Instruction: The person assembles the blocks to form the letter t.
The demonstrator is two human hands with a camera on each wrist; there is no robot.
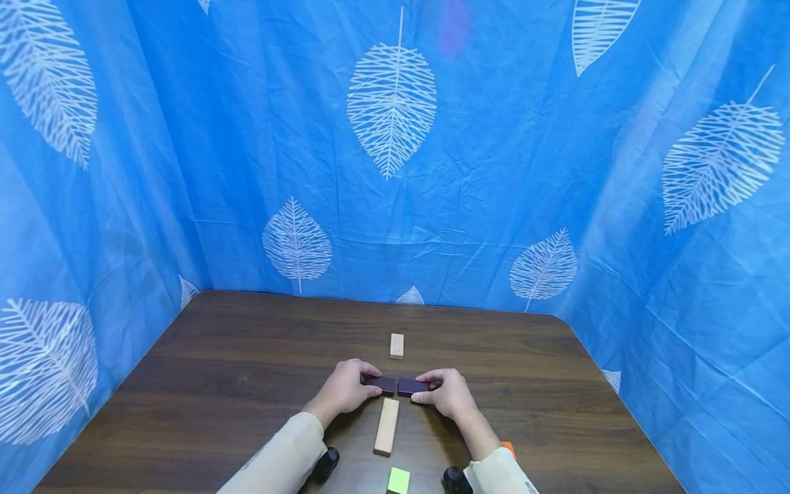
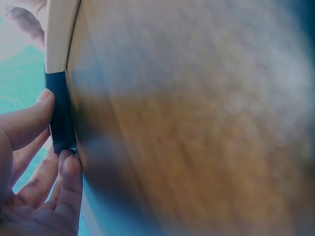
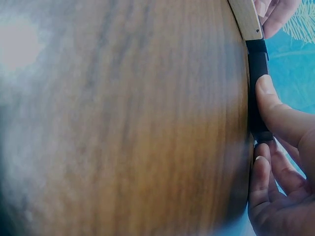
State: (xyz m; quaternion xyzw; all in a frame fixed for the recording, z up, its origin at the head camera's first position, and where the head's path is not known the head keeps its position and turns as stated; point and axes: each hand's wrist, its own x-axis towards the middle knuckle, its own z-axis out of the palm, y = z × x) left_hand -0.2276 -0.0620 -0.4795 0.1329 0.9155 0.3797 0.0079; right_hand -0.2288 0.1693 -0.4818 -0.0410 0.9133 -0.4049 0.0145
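Note:
Two dark purple blocks lie end to end on the table, a thin gap between them in the head view. My left hand [image 1: 345,390] grips the left dark block [image 1: 385,385] between thumb and fingers. On the other side, my right hand [image 1: 449,392] pinches the right dark block [image 1: 410,386] the same way. Just in front of the pair lies a long pale wooden block [image 1: 387,427], pointing toward me. Behind them is a shorter pale wooden block [image 1: 397,346]. In the left wrist view the thumb presses along the side of the dark block [image 2: 61,110].
A lime-green block [image 1: 398,480] sits near the front of the brown wooden table [image 1: 259,343]. Partly hidden by the right forearm is an orange object [image 1: 509,448]. Blue curtains [image 1: 481,171] with white leaf prints surround the table's back and sides.

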